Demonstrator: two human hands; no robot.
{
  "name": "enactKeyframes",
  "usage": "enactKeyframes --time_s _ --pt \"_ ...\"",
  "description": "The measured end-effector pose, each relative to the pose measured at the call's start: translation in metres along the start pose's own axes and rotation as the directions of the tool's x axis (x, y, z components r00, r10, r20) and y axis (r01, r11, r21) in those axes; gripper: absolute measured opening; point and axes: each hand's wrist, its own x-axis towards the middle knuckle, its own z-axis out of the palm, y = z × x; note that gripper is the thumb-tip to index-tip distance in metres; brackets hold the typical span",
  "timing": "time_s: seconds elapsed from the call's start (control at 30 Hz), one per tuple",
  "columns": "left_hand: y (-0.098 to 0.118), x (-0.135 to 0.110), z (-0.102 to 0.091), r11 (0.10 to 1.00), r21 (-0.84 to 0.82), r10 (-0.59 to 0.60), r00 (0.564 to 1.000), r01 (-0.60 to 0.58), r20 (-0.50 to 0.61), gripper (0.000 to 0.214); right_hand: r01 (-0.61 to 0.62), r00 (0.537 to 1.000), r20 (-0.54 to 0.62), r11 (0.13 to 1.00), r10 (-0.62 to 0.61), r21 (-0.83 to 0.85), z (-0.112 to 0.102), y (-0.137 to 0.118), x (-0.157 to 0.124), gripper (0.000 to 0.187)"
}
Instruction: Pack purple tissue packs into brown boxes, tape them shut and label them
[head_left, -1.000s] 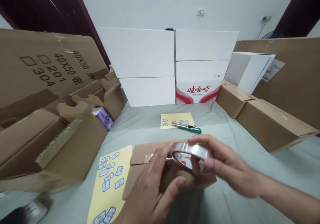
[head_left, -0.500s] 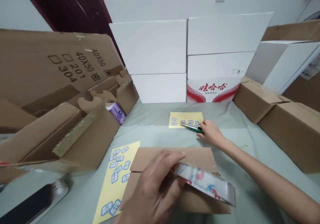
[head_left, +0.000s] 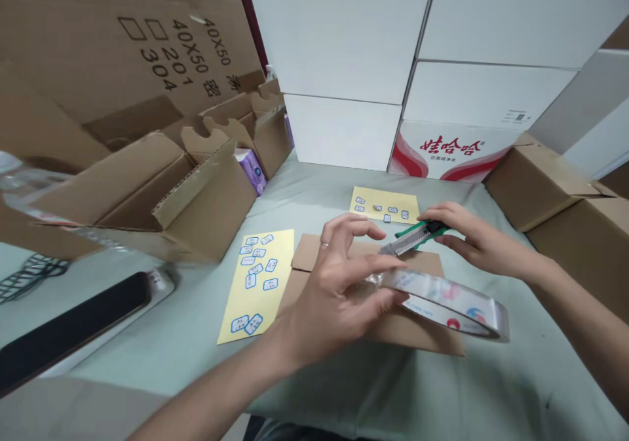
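My left hand pinches a roll of clear packing tape between thumb and fingers, above a small brown cardboard box. The roll is tilted and reaches out to the right over the box. In my right hand is a green utility knife, its metal front end pointing left toward my left fingers. The knife is over the box's far edge. My left hand and the tape hide much of the box top.
Yellow sheets with blue-edged labels lie left of the box and behind it. At the left are open cartons, a purple pack and a black phone-like device. White cartons and brown boxes stand behind and right.
My right hand has lifted the utility knife off the far yellow sheet and brought it close to the tape. My left hand still holds the tape roll. The head view has tilted down.
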Motion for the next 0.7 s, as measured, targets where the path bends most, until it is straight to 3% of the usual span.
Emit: enactKeyframes --time_s 0.23,0.53,0.7 --pt "0.002 -0.002 -0.001 0.995 -0.080 -0.060 0.997 0.064 0.054 0.016 0.141 0.987 0.089 0.988 -0.136 -0.054 -0.001 -0.018 0.018 0.035" --pt "0.001 -0.005 0.002 0.975 -0.189 -0.098 0.991 0.113 0.091 0.018 0.331 0.943 0.128 0.913 -0.308 -0.240 -0.024 -0.034 0.044 0.039" --pt "0.002 -0.005 0.002 0.964 -0.229 -0.106 0.986 0.133 0.129 0.016 0.391 0.914 0.236 0.872 -0.330 -0.294 -0.020 -0.044 0.060 0.043"
